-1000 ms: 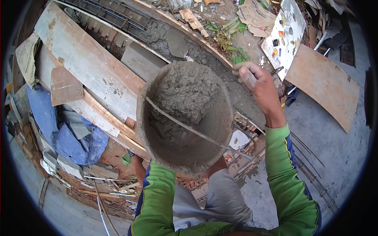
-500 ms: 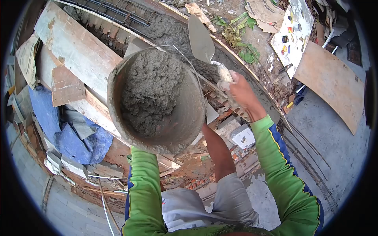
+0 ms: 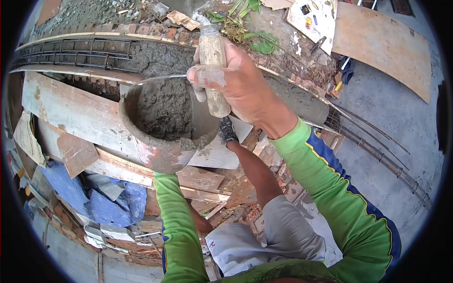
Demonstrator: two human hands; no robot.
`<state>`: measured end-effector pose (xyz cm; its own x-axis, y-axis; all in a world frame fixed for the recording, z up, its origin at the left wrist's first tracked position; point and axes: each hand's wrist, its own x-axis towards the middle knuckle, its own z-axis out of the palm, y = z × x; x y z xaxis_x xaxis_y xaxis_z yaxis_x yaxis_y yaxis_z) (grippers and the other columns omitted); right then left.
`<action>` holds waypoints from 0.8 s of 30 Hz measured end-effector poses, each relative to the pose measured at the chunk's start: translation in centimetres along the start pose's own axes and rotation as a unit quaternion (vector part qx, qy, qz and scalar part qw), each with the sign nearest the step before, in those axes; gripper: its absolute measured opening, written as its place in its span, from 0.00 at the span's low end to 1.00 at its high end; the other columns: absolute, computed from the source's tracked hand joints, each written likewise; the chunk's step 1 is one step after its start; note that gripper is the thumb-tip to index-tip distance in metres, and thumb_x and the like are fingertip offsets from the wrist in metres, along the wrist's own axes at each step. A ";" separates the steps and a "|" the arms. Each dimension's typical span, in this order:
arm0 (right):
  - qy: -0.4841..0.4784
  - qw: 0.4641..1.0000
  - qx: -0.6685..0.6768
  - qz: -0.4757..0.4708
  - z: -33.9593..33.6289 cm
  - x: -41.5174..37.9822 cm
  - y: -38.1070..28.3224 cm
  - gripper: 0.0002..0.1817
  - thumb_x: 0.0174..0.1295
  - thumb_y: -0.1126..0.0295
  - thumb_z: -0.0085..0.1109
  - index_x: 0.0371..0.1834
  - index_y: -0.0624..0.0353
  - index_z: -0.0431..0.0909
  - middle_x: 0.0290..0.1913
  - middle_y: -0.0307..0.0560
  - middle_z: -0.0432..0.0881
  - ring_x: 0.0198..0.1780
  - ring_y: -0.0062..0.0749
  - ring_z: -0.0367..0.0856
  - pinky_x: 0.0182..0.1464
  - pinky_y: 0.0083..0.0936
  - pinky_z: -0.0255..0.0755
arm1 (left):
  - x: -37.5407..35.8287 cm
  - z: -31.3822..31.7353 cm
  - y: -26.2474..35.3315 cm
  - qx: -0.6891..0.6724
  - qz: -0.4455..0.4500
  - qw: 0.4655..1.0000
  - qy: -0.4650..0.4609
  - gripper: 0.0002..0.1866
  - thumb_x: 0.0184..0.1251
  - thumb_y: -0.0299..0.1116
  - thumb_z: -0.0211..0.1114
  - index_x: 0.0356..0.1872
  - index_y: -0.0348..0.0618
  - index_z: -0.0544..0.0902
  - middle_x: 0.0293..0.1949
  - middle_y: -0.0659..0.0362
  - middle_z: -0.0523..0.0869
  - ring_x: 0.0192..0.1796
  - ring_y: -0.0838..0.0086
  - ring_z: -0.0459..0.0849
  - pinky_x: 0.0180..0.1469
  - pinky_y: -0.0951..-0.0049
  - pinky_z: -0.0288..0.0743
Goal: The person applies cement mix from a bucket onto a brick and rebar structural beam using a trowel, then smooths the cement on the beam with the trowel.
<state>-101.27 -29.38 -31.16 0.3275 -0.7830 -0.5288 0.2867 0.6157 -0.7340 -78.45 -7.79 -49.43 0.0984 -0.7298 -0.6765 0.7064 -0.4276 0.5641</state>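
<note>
My right hand is wrapped round the wooden handle of a trowel, above the right side of a bucket. The trowel's blade cannot be made out at the top of the view. Grey wet mortar fills much of the bucket, which is tipped with its mouth away from me. Its wire bail runs behind my right hand. My left sleeve ends at the bucket's underside; the left hand itself is hidden behind it, bearing the bucket up. Beyond the rim, wet mortar lies in a board-sided trench.
Steel rebar lies in the trench on the left, and more rebar sticks out at the right. Boards and a blue tarp lie at left. A plywood sheet rests at upper right. Broken bricks surround my feet.
My right hand and trowel have moved left and nearer the camera, over the bucket's edge; the blade has left clear view. The bucket has tipped further away from me. The view has turned.
</note>
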 end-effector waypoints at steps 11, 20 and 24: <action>0.105 0.992 -0.009 -0.076 -5.1 11.8 0.2 0.16 0.58 0.72 0.65 0.48 0.60 0.72 0.35 0.40 0.78 0.30 0.23 0.78 0.25 0.25 0.78 | 1.8 14.1 9.9 -0.062 -0.099 0.987 0.115 0.41 0.68 0.65 0.49 0.71 0.44 0.58 0.66 0.46 0.65 0.65 0.48 0.69 0.53 0.38 0.75; 0.172 0.983 -0.060 -0.027 -13.3 11.6 1.2 0.09 0.65 0.68 0.61 0.44 0.58 0.77 0.33 0.34 0.77 0.33 0.18 0.76 0.32 0.19 0.71 | 0.3 18.5 13.0 0.129 -0.110 0.982 0.081 0.36 0.69 0.61 0.53 0.59 0.35 0.72 0.47 0.51 0.79 0.42 0.61 0.83 0.44 0.59 0.82; 0.194 0.979 0.036 -0.060 -17.1 10.3 2.3 0.08 0.66 0.67 0.60 0.44 0.57 0.77 0.33 0.33 0.77 0.30 0.18 0.76 0.29 0.21 0.71 | 1.4 19.7 11.8 0.360 -0.027 0.929 0.079 0.36 0.70 0.58 0.55 0.31 0.24 0.82 0.23 0.51 0.82 0.28 0.73 0.74 0.35 0.67 0.71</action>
<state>-112.70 -37.55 -45.56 -0.0737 -0.8159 -0.5735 0.3696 0.5118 -0.7755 -83.75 -24.34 -34.37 0.2179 -0.6338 -0.7422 0.0663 -0.7491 0.6592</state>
